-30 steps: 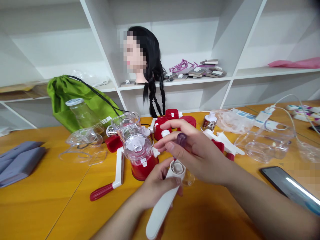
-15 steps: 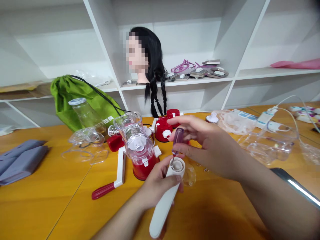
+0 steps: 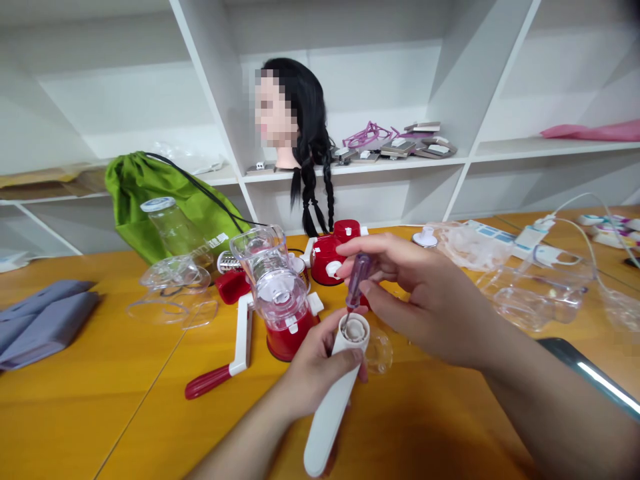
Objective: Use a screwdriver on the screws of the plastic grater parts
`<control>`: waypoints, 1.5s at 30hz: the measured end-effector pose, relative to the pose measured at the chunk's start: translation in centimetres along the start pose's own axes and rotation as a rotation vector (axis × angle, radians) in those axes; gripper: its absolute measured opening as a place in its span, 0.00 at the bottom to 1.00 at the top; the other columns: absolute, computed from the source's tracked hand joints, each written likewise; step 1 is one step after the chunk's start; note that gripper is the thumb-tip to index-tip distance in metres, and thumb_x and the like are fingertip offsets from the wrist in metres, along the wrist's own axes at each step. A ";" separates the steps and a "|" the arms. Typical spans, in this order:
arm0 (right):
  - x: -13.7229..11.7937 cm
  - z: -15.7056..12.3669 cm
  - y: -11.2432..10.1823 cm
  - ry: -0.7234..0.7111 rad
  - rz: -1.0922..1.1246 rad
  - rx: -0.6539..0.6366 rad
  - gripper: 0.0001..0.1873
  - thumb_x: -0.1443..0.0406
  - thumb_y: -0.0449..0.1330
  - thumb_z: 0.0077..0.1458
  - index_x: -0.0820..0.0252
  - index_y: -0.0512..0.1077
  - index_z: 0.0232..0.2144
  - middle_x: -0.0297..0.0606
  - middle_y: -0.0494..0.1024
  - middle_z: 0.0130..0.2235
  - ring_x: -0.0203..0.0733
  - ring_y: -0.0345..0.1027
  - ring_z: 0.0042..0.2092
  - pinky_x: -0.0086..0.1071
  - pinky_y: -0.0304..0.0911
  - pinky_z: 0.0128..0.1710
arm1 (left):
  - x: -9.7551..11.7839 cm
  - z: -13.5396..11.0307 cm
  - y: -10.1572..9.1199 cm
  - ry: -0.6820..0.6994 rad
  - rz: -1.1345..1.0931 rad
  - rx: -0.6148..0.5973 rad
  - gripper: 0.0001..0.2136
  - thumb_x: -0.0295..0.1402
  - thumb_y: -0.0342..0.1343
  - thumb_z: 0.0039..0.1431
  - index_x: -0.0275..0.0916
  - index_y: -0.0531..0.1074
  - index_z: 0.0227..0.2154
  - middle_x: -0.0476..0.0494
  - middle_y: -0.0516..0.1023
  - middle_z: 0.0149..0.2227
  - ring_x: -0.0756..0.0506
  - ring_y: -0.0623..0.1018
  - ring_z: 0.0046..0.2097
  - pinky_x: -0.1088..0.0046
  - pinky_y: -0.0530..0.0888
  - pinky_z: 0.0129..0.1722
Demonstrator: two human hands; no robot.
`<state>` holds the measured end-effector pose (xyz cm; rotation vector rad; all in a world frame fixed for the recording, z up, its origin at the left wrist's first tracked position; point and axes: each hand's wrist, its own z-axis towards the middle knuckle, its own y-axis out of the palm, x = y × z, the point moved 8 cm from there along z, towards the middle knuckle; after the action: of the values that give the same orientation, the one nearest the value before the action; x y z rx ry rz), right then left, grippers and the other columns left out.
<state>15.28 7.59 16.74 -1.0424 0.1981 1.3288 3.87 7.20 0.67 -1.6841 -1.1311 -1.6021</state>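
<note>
My left hand point(image 3: 313, 373) is closed around a long white plastic part point(image 3: 330, 417) with a round, hollow end that faces up. In my right hand point(image 3: 420, 293), the fingers and thumb pinch the purple see-through handle of a small screwdriver point(image 3: 356, 283). Its shaft points down into the hollow end, near the rim; the very tip is hard to make out. Just left of my hands stands a rotary grater point(image 3: 290, 333) with a red base and clear top. Its white crank with a red grip point(image 3: 207, 382) reaches out to the left.
Behind are red grater parts point(image 3: 326, 260), a green drawstring bag point(image 3: 145, 193) and a glass jar point(image 3: 173, 227). Clear plastic pieces point(image 3: 535, 300) and a power strip point(image 3: 520, 243) lie right, grey folded cloth point(image 3: 50, 323) left. A mannequin head point(image 3: 305, 107) sits on the shelf.
The fingers of my right hand have shifted slightly on the screwdriver handle, which leans a little more to the right. The white part's lower end has moved slightly right.
</note>
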 end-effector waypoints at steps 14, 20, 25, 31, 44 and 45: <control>-0.5 -0.4 -1.1 -0.080 0.086 0.134 0.20 0.80 0.54 0.58 0.57 0.70 0.49 0.36 0.78 0.45 0.35 0.74 0.41 0.27 0.70 0.36 | -0.1 -0.1 0.3 0.016 -0.033 -0.046 0.33 0.37 0.64 0.58 0.39 0.59 0.64 0.49 0.78 0.27 0.52 0.70 0.22 0.81 0.69 0.18; -0.3 -0.2 -0.3 -0.073 0.043 0.057 0.20 0.79 0.54 0.57 0.57 0.70 0.48 0.33 0.78 0.41 0.33 0.74 0.38 0.27 0.69 0.38 | 0.0 -0.3 0.5 -0.001 -0.026 -0.062 0.32 0.37 0.63 0.59 0.41 0.60 0.64 0.50 0.78 0.26 0.52 0.70 0.21 0.81 0.70 0.17; -0.5 -0.3 -0.1 -0.080 0.055 0.057 0.19 0.79 0.54 0.57 0.57 0.70 0.48 0.33 0.78 0.42 0.33 0.74 0.39 0.27 0.70 0.38 | -0.1 -0.2 0.5 -0.003 -0.029 -0.067 0.32 0.37 0.63 0.59 0.41 0.61 0.64 0.50 0.78 0.27 0.52 0.71 0.21 0.81 0.71 0.17; -0.6 -0.2 0.2 -0.077 0.058 0.038 0.20 0.79 0.55 0.55 0.59 0.71 0.47 0.34 0.77 0.40 0.33 0.73 0.37 0.28 0.71 0.38 | -0.2 -0.2 0.2 -0.001 -0.016 -0.069 0.29 0.37 0.63 0.59 0.41 0.62 0.61 0.49 0.79 0.27 0.52 0.71 0.21 0.81 0.71 0.18; -1.7 -0.5 -0.3 -0.124 0.021 0.067 0.20 0.78 0.56 0.57 0.54 0.73 0.48 0.36 0.79 0.45 0.38 0.75 0.40 0.32 0.72 0.40 | 0.0 -0.1 0.3 0.010 -0.010 -0.078 0.26 0.37 0.63 0.59 0.40 0.64 0.59 0.49 0.79 0.27 0.51 0.71 0.21 0.80 0.69 0.18; -2.4 -0.7 -0.8 -0.137 0.025 0.088 0.20 0.78 0.55 0.58 0.53 0.73 0.47 0.35 0.79 0.44 0.38 0.75 0.40 0.32 0.73 0.39 | -0.1 -0.1 0.3 0.014 -0.015 -0.083 0.28 0.37 0.63 0.59 0.40 0.63 0.61 0.48 0.79 0.27 0.51 0.71 0.21 0.80 0.69 0.18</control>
<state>15.56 5.54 18.35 -0.8737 0.1652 1.3962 4.10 6.91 0.68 -1.7182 -1.0864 -1.6889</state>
